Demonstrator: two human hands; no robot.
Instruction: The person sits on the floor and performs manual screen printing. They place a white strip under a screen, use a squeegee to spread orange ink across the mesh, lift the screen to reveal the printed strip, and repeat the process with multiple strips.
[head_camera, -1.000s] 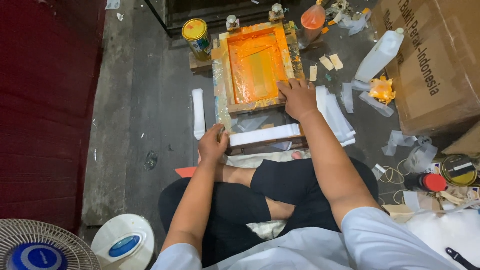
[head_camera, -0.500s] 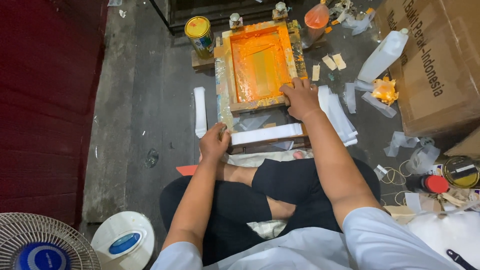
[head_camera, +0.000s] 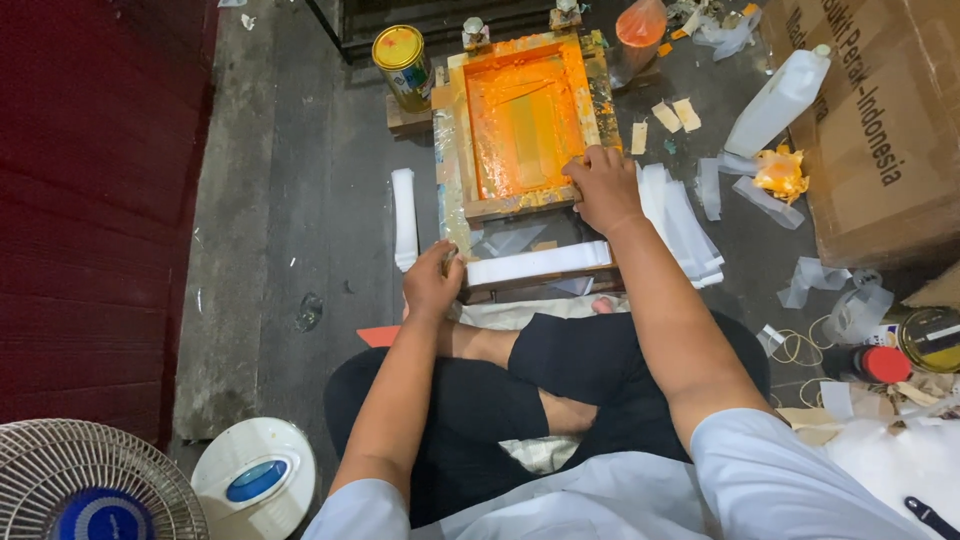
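- Head view looks down on a wooden printing screen frame (head_camera: 525, 125) resting on a low stand on the concrete floor (head_camera: 300, 200), just beyond the person's crossed legs.
- Its mesh is coated in wet orange ink, brightest along the inner edges, with a paler greenish patch in the middle; the wooden rim is smeared with orange and yellow.
- Right hand (head_camera: 603, 190) rests on the frame's near right corner, fingers curled over the rim and gripping it.
- Left hand (head_camera: 432, 285) sits at the near left corner of the stand, fingers closed on the end of a white strip (head_camera: 540, 263) that lies across the stand's near edge.
- A yellow-lidded can (head_camera: 402, 62) stands just beside the frame's far left corner; a white plastic bottle (head_camera: 778, 98) lies to the right, near a cardboard box (head_camera: 880, 130).
- Loose white strips (head_camera: 685, 225) are piled by the right wrist.
- What lies under the frame is mostly hidden; the stand's base is hard to make out.
- A fan (head_camera: 80, 485) is cut off at the lower left corner of the view.
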